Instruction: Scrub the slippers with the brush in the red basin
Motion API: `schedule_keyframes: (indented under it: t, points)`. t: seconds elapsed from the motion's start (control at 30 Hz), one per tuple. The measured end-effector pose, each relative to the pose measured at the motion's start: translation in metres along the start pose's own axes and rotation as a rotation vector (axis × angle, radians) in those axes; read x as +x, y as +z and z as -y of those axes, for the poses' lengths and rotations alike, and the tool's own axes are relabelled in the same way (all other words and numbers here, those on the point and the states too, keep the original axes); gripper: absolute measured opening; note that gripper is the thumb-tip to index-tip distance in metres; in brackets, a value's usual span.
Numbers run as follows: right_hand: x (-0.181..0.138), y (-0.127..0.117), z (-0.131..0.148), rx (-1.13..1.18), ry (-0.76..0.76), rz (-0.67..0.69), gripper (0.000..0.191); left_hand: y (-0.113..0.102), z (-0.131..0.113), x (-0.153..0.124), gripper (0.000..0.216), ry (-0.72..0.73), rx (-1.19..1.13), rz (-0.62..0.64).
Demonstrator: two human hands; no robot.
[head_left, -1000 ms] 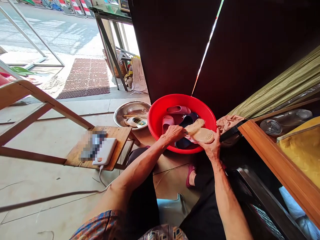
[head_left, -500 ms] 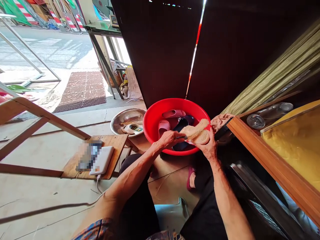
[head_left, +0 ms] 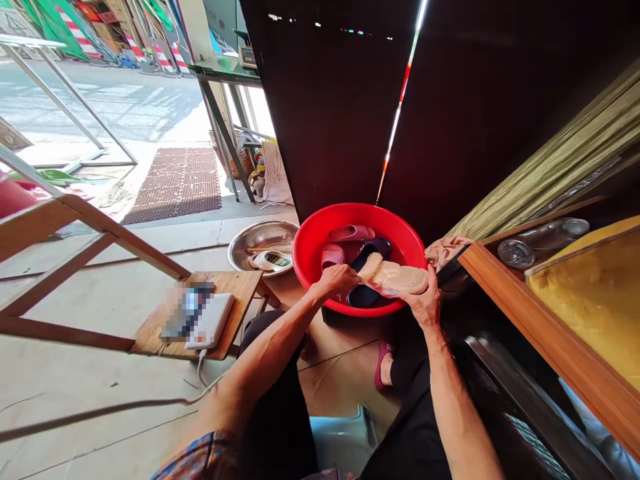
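Beige slipper [head_left: 397, 279] in right hand [head_left: 425, 300], brush [head_left: 371, 267] in left hand [head_left: 337, 280], above basin [head_left: 310, 267]

Slippers [head_left: 350, 233] in a plastic basin [head_left: 305, 267], steel bowl [head_left: 263, 235] just left, power bank [head_left: 213, 320] on a stool [head_left: 240, 287] further left

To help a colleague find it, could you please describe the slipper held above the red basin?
In the red plastic basin, slippers lie together. The right hand grips one slipper above them, pale tan sole upward, the only one lifted out, a bristle brush against it.
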State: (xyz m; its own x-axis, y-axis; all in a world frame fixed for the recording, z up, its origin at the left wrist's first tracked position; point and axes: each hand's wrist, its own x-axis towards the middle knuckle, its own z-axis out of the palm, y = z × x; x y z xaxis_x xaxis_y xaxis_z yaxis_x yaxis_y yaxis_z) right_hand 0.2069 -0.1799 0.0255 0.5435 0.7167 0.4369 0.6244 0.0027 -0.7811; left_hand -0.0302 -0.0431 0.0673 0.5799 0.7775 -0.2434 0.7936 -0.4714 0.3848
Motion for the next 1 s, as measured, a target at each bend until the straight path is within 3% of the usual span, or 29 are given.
schedule_keyframes:
  t: [0.17,0.27,0.37,0.47,0.63,0.7,0.8,0.87,1.0]
  points:
    - [-0.002,0.016,0.003,-0.022,0.127,-0.059,0.119,-0.011,-0.008,-0.049,0.038,0.254,-0.183,-0.008]
    - [0.001,0.026,0.0,-0.04,0.172,-0.083,0.12,-0.011,-0.011,-0.061,0.04,0.408,-0.157,-0.069]
    - [0.006,0.034,-0.002,-0.022,0.165,-0.077,0.119,-0.009,-0.01,-0.064,0.041,0.459,-0.041,-0.135]
    - [0.009,0.038,0.002,-0.016,0.168,-0.097,0.121,-0.009,-0.002,-0.058,0.038,0.426,0.072,-0.171]
    - [0.011,0.034,0.011,0.035,0.147,-0.154,0.132,-0.011,0.013,-0.046,0.028,0.138,0.158,-0.115]
    - [0.011,0.033,0.011,0.031,0.185,-0.138,0.13,-0.008,0.014,-0.048,0.029,0.179,0.122,-0.121]
    - [0.011,0.032,0.009,0.015,0.205,-0.123,0.127,0.0,0.011,-0.051,0.035,0.388,0.014,-0.172]
    - [0.011,0.03,0.008,0.027,0.181,-0.149,0.123,0.002,0.01,-0.048,0.038,0.441,-0.029,-0.183]
    - [0.015,0.02,0.006,0.096,0.193,-0.242,0.122,0.0,0.009,-0.032,0.033,0.149,0.043,-0.113]
